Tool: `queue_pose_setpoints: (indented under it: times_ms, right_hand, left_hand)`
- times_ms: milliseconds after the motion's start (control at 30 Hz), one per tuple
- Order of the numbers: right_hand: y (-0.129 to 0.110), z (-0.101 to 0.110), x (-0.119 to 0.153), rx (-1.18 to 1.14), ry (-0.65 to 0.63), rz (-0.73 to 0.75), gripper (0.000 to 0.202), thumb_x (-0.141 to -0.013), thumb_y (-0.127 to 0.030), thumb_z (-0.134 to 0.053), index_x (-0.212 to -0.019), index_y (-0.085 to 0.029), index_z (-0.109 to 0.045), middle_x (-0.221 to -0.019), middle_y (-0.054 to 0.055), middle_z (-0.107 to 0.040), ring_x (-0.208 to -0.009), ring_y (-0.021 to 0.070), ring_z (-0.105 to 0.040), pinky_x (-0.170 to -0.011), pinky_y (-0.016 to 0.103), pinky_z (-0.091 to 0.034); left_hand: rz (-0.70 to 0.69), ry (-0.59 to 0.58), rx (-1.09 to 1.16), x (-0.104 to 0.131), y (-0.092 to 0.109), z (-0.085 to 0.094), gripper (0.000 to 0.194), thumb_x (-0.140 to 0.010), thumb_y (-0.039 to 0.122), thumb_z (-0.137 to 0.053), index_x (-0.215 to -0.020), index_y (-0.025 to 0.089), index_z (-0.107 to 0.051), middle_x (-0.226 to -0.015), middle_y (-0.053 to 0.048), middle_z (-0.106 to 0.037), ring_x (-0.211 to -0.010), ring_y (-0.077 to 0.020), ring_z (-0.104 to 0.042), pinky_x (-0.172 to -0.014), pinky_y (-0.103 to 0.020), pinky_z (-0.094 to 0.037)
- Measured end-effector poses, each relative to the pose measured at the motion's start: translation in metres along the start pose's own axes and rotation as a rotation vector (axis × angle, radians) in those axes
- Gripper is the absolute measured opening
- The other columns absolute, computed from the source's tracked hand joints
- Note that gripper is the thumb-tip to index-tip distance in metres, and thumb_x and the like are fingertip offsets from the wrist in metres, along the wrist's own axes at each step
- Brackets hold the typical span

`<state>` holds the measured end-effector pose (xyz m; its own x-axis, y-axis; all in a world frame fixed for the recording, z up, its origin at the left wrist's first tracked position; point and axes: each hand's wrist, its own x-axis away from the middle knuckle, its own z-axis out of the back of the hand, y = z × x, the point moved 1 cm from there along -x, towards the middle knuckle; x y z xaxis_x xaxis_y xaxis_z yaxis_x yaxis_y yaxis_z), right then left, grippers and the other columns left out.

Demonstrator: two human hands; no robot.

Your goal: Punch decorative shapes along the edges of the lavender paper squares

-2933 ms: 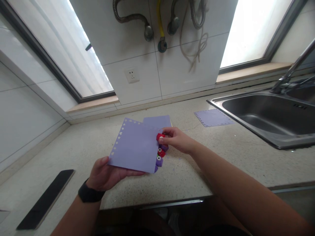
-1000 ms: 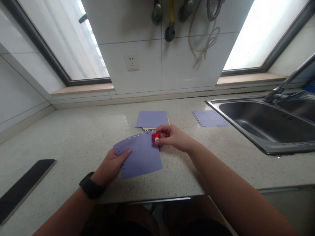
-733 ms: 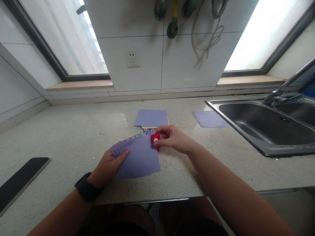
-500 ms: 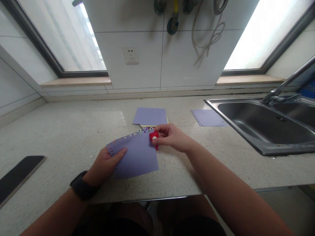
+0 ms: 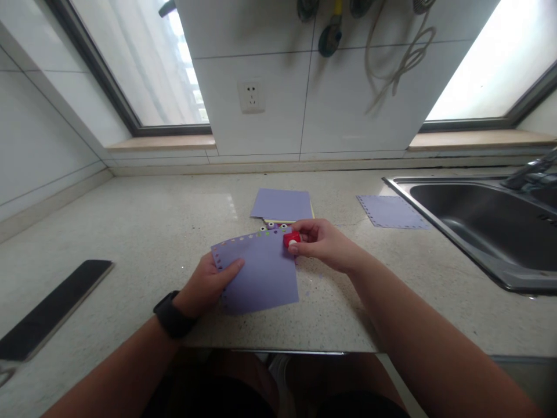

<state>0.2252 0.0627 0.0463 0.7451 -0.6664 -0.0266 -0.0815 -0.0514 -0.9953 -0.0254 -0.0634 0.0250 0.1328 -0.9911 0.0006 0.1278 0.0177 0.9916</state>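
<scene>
My left hand grips a purple sheet of paper by its left side, thumb on top. Small cut-out holes run along the sheet's far and left edges. At its far right corner, my right hand is closed on a small red craft punch with a white button, thumb against the button. The punch sits over the sheet's edge. Just beyond the far edge, several small figures with googly eyes peek out, mostly hidden by the sheet.
A stack of purple paper lies further back. To the right, another purple sheet with punched edges lies beside the steel sink. A dark flat board-like object is at the left. Tiny paper bits dot the counter.
My view has shifted left, so everything appears further right. The red punch looks less tilted and no longer shows its lower red part. Both hands keep their holds.
</scene>
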Motion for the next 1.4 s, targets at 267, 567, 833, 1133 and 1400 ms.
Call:
queue_pose_setpoints:
  times_ms: [267, 567, 833, 1133, 1400]
  right_hand:
    - [0.0011, 0.0003, -0.0008, -0.017, 0.021, -0.015, 0.033, -0.07, -0.031, -0.095, -0.091, -0.016, -0.075, -0.078, 0.002, -0.074, -0.069, 0.0124, -0.069, -0.066, 0.023, -0.057]
    - [0.0018, 0.0008, -0.0007, -0.001, -0.005, -0.004, 0.031, -0.073, -0.031, -0.093, -0.093, -0.016, -0.075, -0.078, 0.002, -0.074, -0.069, 0.0117, -0.069, -0.065, 0.022, -0.055]
    - [0.0016, 0.0011, 0.0003, 0.003, -0.049, 0.008, 0.028, -0.079, -0.032, -0.09, -0.094, -0.017, -0.073, -0.076, 0.001, -0.073, -0.067, 0.0114, -0.069, -0.061, 0.021, -0.053]
    - [-0.0017, -0.0025, 0.0021, -0.02, -0.046, -0.03, 0.032, -0.074, -0.033, -0.093, -0.085, -0.016, -0.068, -0.073, 0.001, -0.073, -0.066, 0.0125, -0.069, -0.06, 0.023, -0.053]
    - [-0.0063, -0.0062, 0.0022, -0.024, -0.005, -0.049, 0.037, -0.068, -0.033, -0.096, -0.081, -0.016, -0.066, -0.068, 0.0, -0.071, -0.06, 0.011, -0.065, -0.057, 0.022, -0.051]
  left_hand:
    - [0.009, 0.003, 0.032, 0.0008, -0.0019, 0.0011, 0.056, -0.083, 0.049, -0.081, -0.122, 0.011, -0.068, -0.12, -0.017, -0.078, -0.109, -0.0341, -0.075, -0.098, -0.047, -0.059]
    - [0.015, -0.008, 0.037, 0.0009, -0.0004, -0.0005, 0.056, -0.082, 0.05, -0.082, -0.121, 0.012, -0.069, -0.117, -0.017, -0.079, -0.108, -0.0356, -0.075, -0.098, -0.05, -0.059]
    - [0.002, 0.016, -0.023, 0.0008, -0.0025, 0.0006, 0.058, -0.084, 0.05, -0.08, -0.125, 0.012, -0.068, -0.126, -0.018, -0.076, -0.115, -0.0367, -0.072, -0.104, -0.053, -0.056]
    - [0.044, -0.008, -0.028, 0.001, -0.0011, 0.0007, 0.057, -0.083, 0.051, -0.081, -0.123, 0.013, -0.07, -0.116, -0.016, -0.079, -0.109, -0.0366, -0.074, -0.102, -0.054, -0.057]
    - [0.055, -0.006, -0.029, 0.0014, -0.0015, 0.0019, 0.058, -0.083, 0.051, -0.081, -0.126, 0.013, -0.07, -0.117, -0.016, -0.079, -0.113, -0.0373, -0.073, -0.098, -0.051, -0.059]
